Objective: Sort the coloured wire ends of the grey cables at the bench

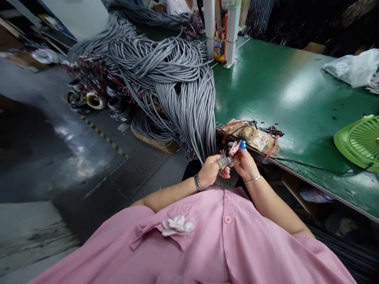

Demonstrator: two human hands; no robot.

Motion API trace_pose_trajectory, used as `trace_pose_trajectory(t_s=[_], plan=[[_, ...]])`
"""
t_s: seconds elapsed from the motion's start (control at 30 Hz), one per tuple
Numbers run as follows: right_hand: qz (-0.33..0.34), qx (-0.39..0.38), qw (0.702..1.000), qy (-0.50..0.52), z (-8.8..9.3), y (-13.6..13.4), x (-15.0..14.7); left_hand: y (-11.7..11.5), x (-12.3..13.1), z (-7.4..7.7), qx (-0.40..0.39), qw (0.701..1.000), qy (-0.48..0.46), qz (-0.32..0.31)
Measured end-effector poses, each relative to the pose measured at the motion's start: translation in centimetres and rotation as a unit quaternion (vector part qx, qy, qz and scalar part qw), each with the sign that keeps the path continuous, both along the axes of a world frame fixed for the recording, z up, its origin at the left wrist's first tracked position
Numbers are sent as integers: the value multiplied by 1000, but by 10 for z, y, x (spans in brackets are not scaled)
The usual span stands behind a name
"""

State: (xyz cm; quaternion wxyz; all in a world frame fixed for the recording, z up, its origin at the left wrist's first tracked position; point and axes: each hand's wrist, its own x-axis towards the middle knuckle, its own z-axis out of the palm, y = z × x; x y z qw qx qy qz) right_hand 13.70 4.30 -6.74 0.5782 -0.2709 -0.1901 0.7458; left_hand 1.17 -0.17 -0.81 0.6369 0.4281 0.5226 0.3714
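**Thin wires [223, 153] could bend or slip at the cable end**

The wires fan out of a gray cable [224, 162], just below and right of the frame's center. The left hand [209, 170] is closed around it; a loose grip might let the cable twist. The right hand [245, 163], thumb in a blue cover [243, 144], appears to pinch a pink clip [234, 148], its fingers partly hidden. Crowded so close, the clip could crush or snag a strand. Just beyond, a taped block [251, 136] sits at the edge of the green surface [296, 90], where stray cords might catch the wires. In the upper middle, a heap of cables [189, 98] spills over that edge; a tug could drag more down.
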Motion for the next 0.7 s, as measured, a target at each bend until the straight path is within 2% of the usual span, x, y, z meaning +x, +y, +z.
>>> trace_pose_trajectory(t_s=[0.27,0.43,0.53,0.7], plan=[[68,27,997,-21,1,-3,13,-12,-4,4,18,999,-34,5],[41,27,999,5,4,-3,11,-13,0,8,29,996,-48,68],[22,19,999,27,4,-4,9,-10,3,6,28,995,-53,78],[31,2,998,60,6,-5,7,-7,6,2,28,995,-48,85]])
